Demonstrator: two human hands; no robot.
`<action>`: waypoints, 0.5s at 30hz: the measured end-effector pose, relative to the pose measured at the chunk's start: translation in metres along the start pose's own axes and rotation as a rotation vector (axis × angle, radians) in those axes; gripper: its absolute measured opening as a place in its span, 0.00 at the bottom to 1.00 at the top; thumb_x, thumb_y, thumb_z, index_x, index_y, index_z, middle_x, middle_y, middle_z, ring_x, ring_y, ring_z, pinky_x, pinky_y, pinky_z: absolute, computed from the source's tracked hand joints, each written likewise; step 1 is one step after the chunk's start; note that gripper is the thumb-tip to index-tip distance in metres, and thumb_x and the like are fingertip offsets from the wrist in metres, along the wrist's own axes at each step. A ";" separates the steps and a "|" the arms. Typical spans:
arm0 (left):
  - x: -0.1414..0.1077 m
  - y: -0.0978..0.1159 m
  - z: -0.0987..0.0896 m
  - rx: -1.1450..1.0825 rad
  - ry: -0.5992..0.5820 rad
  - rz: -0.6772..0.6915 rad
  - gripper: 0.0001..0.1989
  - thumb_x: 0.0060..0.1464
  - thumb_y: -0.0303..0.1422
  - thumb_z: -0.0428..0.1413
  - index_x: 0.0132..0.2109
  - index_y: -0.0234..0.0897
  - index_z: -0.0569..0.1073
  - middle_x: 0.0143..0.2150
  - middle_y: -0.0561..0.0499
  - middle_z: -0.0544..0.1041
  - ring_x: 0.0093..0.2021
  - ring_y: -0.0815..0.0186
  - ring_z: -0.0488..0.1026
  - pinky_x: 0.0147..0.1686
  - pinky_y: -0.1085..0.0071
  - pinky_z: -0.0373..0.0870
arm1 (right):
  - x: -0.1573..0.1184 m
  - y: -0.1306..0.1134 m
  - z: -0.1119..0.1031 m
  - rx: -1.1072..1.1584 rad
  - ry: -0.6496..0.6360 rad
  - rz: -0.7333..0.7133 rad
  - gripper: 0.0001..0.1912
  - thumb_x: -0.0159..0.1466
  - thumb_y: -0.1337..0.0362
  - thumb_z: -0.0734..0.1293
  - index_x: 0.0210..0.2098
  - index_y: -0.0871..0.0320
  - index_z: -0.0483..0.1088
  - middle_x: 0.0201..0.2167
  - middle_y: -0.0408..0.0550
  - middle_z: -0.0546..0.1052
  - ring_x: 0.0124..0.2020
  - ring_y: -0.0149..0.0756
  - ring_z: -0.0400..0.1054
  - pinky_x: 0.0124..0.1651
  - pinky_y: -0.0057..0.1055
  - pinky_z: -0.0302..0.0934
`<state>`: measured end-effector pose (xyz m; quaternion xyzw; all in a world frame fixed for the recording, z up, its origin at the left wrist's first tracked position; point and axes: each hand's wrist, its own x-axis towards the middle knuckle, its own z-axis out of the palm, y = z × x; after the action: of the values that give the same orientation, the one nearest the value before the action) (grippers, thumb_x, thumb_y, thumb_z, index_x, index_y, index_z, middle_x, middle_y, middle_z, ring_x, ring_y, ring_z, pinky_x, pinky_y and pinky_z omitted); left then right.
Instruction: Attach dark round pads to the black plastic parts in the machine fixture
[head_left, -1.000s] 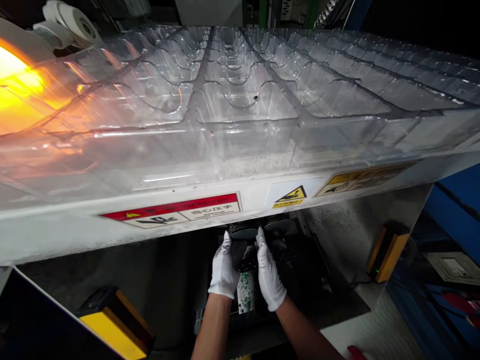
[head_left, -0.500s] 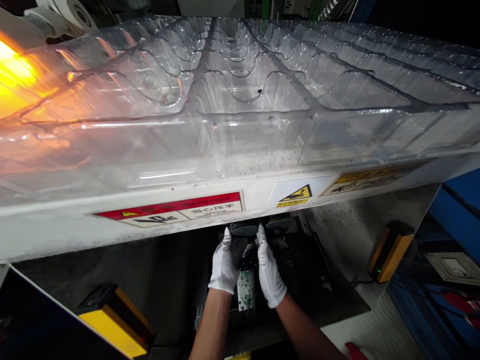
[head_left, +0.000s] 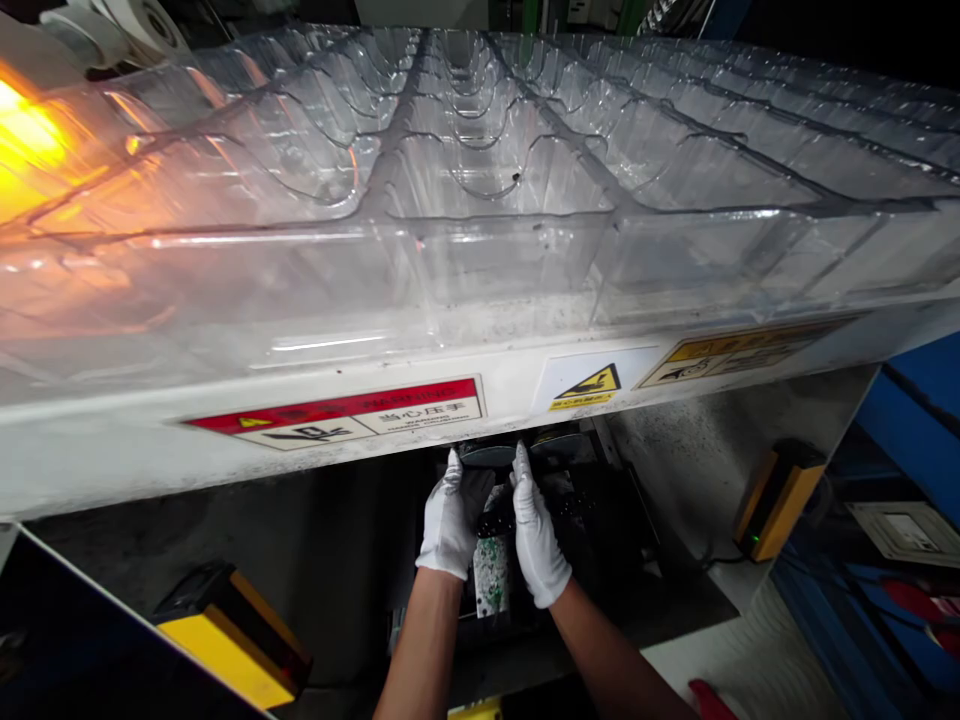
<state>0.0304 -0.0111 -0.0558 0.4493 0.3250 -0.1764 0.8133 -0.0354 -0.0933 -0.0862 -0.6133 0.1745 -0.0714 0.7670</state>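
Note:
Both my hands wear white gloves and reach into the dark opening below the machine's front panel. My left hand (head_left: 448, 515) is at the left edge of a dark round part (head_left: 491, 456), thumb pointing up and fingers curved inward. My right hand (head_left: 536, 525) mirrors it at the right edge, thumb along that side. The part sits between the two hands, its upper side cut off by the panel; the fingertips underneath are partly hidden. Below it lies a pale plate (head_left: 492, 580) with green specks. Another dark round part (head_left: 561, 447) is just right of my right thumb.
A clear plastic compartment tray (head_left: 495, 265) stands on the white ledge (head_left: 225, 480) above my hands, which carries warning labels (head_left: 337, 415). Yellow-and-black sensor bars stand on the left (head_left: 232, 635) and right (head_left: 780, 500). An orange lamp (head_left: 30, 130) glows at upper left.
The view has shifted very slightly. My hands keep the same place on either side of the dark round part.

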 end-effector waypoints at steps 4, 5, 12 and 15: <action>0.000 0.001 0.001 -0.001 -0.007 -0.017 0.22 0.61 0.46 0.55 0.52 0.32 0.72 0.52 0.33 0.77 0.53 0.53 0.77 0.62 0.52 0.65 | 0.001 -0.001 0.000 0.007 -0.009 0.010 0.41 0.67 0.37 0.52 0.71 0.54 0.44 0.73 0.44 0.45 0.73 0.40 0.42 0.74 0.45 0.36; 0.000 0.001 0.001 -0.004 -0.006 -0.015 0.21 0.61 0.45 0.55 0.51 0.32 0.72 0.52 0.33 0.77 0.53 0.53 0.76 0.61 0.52 0.67 | 0.001 -0.001 0.000 0.009 -0.009 0.015 0.41 0.67 0.37 0.52 0.71 0.53 0.44 0.73 0.44 0.45 0.73 0.40 0.42 0.74 0.45 0.36; 0.007 0.000 0.001 -0.036 -0.046 0.006 0.19 0.63 0.43 0.52 0.53 0.33 0.70 0.56 0.34 0.76 0.54 0.54 0.76 0.55 0.56 0.74 | 0.006 0.003 -0.001 0.036 -0.010 -0.003 0.39 0.68 0.39 0.52 0.71 0.51 0.45 0.73 0.43 0.46 0.73 0.40 0.42 0.74 0.46 0.36; 0.007 0.000 0.000 -0.003 -0.066 0.010 0.22 0.62 0.45 0.52 0.54 0.32 0.70 0.53 0.33 0.77 0.53 0.52 0.77 0.56 0.53 0.72 | 0.008 0.004 -0.001 0.023 -0.019 -0.013 0.38 0.69 0.40 0.52 0.71 0.51 0.45 0.73 0.41 0.45 0.73 0.38 0.41 0.75 0.45 0.36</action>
<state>0.0357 -0.0115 -0.0609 0.4439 0.2959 -0.1866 0.8250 -0.0288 -0.0960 -0.0916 -0.6062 0.1627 -0.0726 0.7751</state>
